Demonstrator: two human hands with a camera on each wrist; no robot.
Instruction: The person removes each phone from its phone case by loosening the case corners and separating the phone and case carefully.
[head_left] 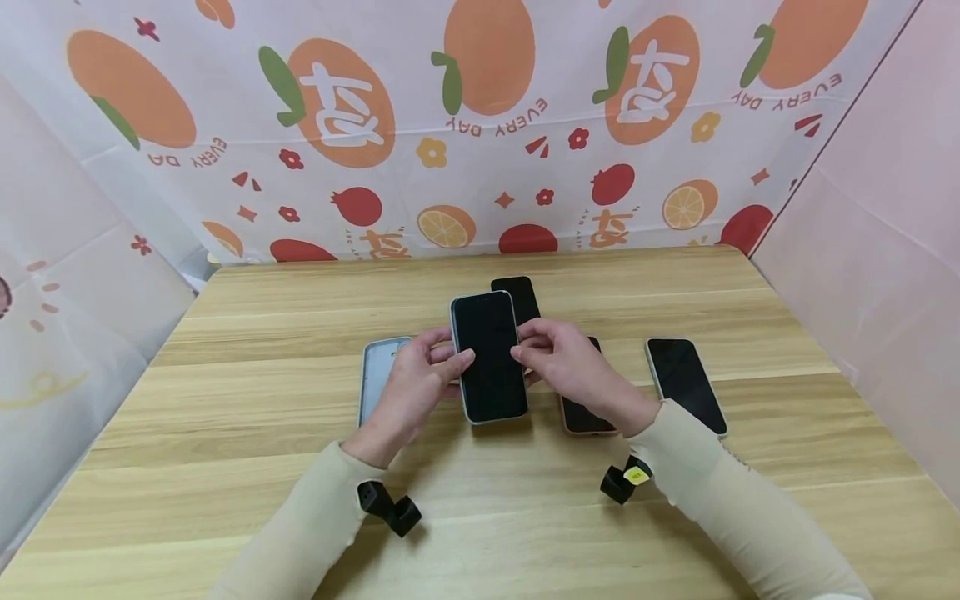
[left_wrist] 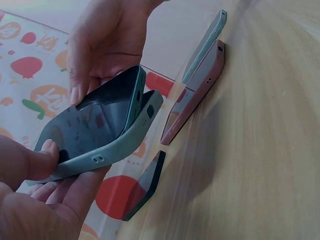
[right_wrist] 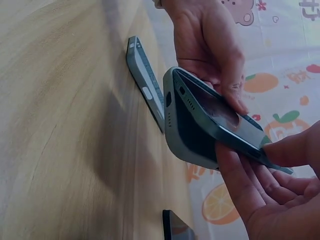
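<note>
Above the table, both hands hold a black-screened smartphone (head_left: 491, 362) with a pale green phone case (left_wrist: 115, 148) around its back. In the wrist views, one corner of the phone's near end stands up out of the case, leaving a wedge-shaped gap there. My left hand (head_left: 414, 385) grips the left side, thumb on the screen's edge and fingers beneath the case. On the other side, my right hand (head_left: 567, 364) pinches the phone's edge, its thumb on top and fingers underneath. The far end of the case is partly hidden by the hands.
A light blue phone case (head_left: 377, 375) lies left, partly behind the left hand. Beyond the held phone lies a black phone (head_left: 522, 293). A pink-edged phone (head_left: 587, 417) lies under the right forearm, and a pale-edged phone (head_left: 682, 379) farther right. A printed curtain (head_left: 405, 183) stands behind the table.
</note>
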